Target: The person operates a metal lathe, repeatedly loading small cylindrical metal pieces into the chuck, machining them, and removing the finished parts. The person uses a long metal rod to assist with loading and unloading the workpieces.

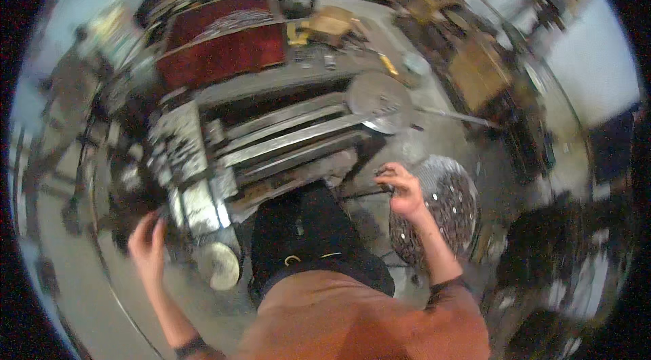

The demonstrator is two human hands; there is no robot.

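A lathe-like metal machine stands in front of me, with two long pale rails (291,140) and a round metal disc (378,102) at its right end. My left hand (147,245) is raised beside the machine's left end, fingers loosely bent and apart, blurred by motion; I see nothing in it. Nearest to it are a shiny metal block (198,207) and a pale round wheel (220,266). My right hand (405,194) is held up with curled fingers around something small and dark. Below it sits a round basket (441,163) of small shiny metal parts.
Behind the rails stands a dark red tray (224,55) with metal pieces in it. Cardboard boxes (478,72) and an open carton (331,23) lie farther back. A metal rod (458,116) juts out right of the disc. Dark cluttered items fill the lower right.
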